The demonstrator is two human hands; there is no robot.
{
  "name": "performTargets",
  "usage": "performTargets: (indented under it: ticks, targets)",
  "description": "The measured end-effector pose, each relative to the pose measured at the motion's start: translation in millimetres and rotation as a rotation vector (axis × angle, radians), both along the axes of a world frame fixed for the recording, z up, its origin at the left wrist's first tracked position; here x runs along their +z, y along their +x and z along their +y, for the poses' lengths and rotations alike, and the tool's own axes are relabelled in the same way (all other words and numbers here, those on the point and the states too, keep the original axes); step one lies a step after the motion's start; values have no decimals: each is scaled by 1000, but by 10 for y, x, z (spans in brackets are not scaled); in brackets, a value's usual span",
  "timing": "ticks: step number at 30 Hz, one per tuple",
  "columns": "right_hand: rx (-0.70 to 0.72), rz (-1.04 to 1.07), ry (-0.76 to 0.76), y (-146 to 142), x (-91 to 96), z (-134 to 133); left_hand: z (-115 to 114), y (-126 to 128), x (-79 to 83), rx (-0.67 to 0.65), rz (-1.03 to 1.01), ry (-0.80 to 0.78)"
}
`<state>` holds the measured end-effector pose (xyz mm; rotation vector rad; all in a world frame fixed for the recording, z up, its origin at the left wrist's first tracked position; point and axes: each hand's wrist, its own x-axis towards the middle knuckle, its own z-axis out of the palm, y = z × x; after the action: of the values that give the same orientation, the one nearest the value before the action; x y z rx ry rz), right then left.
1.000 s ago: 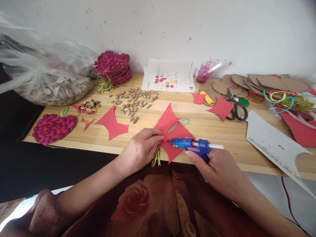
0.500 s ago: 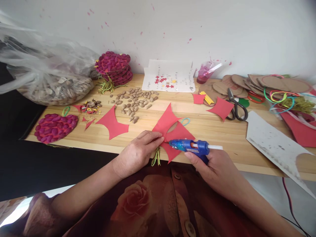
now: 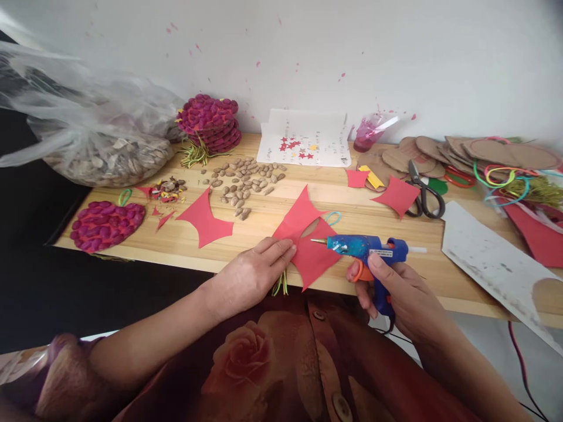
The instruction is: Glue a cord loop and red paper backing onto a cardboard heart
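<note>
My right hand (image 3: 398, 287) is closed around the handle of a blue hot glue gun (image 3: 358, 245), with fingers by its orange trigger. The metal nozzle points left over a red paper piece (image 3: 314, 261), and a white glue stick sticks out at the back. My left hand (image 3: 259, 266) lies flat with fingers stretched out, pressing on the red paper at the table's front edge. Another red paper piece (image 3: 299, 214) overlaps there, with a bit of cardboard showing between the two. A blue loop (image 3: 334, 218) shows above, and a green string tassel (image 3: 280, 284) hangs below my fingers.
Left: a seed-covered heart (image 3: 108, 227), red paper (image 3: 204, 217), loose seeds (image 3: 246, 181), a stack of purple pieces (image 3: 209, 123) and a plastic bag (image 3: 105, 155). Right: black scissors (image 3: 424, 196), cardboard shapes (image 3: 440, 153), white board (image 3: 479, 258). A paper sheet (image 3: 272, 146) stands behind.
My right hand has drawn the glue gun to the right, its nozzle now clear of my left fingers. My left fingers have flattened onto the red paper.
</note>
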<state>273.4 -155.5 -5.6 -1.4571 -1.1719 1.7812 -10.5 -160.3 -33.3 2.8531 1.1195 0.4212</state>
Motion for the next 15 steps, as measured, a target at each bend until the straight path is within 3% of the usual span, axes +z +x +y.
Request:
performTargets:
  ticks: [4,9,15]
  targets:
    - [4,17,-16,1,-32,8,-5,-6,-10,3,-45,2]
    - [4,4,-15,27,-50,31,-8,-9,3,-18,46,17]
    - [52,-54,36,56,-68,45,-5,-36,0,-32,-83,11]
